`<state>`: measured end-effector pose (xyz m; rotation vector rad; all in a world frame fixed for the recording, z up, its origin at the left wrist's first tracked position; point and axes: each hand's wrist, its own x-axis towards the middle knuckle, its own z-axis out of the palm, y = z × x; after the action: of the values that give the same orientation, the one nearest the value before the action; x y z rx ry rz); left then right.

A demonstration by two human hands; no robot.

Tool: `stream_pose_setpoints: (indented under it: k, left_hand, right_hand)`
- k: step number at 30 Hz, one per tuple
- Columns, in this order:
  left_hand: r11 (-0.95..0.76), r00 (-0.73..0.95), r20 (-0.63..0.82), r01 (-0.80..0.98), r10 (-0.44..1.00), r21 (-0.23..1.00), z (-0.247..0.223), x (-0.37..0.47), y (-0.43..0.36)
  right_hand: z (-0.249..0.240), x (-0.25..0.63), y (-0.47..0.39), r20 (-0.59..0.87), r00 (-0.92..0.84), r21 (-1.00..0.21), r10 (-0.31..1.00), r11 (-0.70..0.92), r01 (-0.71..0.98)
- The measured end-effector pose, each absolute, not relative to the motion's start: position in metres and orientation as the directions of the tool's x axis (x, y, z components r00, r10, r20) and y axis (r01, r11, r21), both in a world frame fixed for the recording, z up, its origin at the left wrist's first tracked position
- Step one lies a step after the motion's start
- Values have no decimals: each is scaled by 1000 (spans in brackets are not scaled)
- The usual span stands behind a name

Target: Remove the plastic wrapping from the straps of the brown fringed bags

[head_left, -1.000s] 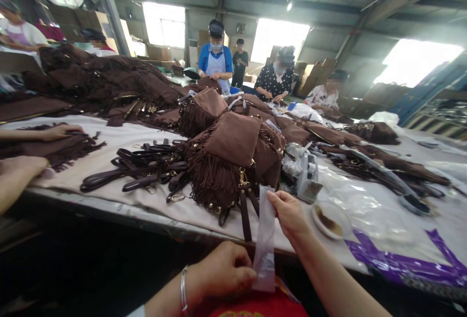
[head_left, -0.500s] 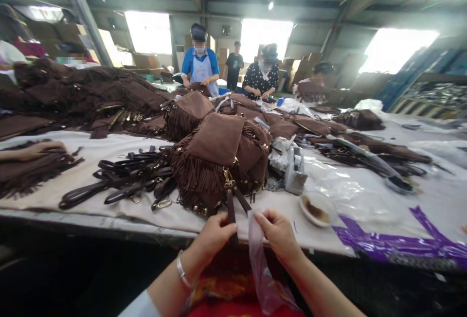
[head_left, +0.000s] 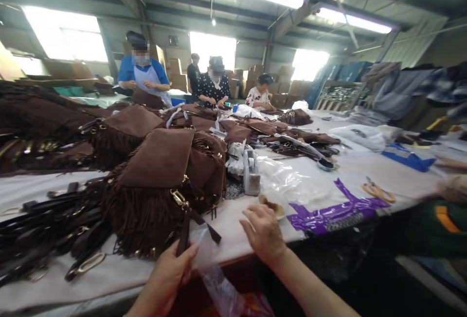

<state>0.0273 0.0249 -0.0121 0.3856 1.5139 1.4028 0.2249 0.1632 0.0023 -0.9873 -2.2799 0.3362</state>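
My left hand (head_left: 170, 271) is closed around a dark brown strap (head_left: 185, 229) clipped by a gold clasp to a brown fringed bag (head_left: 156, 161). Beside those fingers hangs a long clear plastic sleeve (head_left: 215, 278), its top end by the strap's loose tip. My right hand (head_left: 264, 233) is empty, fingers loosely spread, right at the near side of a small bowl (head_left: 280, 214) with something brown in it. Part of the bowl is hidden behind that hand. A grey tape dispenser (head_left: 251, 176) stands just behind the bowl.
Dark straps with gold clasps (head_left: 54, 224) lie at left. More brown bags (head_left: 127, 125) are heaped behind. To the right are purple tape (head_left: 328, 217), yellow-handled scissors (head_left: 379, 192) and a blue tape dispenser (head_left: 408, 157). Several people work across the table; another person's arm (head_left: 452, 163) shows at right.
My right hand has let go of the plastic sleeve and moved right to the bowl. My left hand still grips the strap. The view has turned to the right.
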Motion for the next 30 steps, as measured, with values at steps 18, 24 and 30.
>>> stream_pose_setpoints:
  k: [18,24,30]
  left_hand:
    - [198,-380,-436,-525,816,828,-1,24,14]
    - [176,-367,-411,-528,835,831,-2,25,8]
    - [122,-344,-394,-602,852,789,-3,22,-6]
  right_hand:
    - [-4,228,179,435,-517,-564,737,671,482]
    - [3,151,126,-6,-759,-882,651,354,311]
    - [0,131,118,-173,-698,-978,695,-40,203]
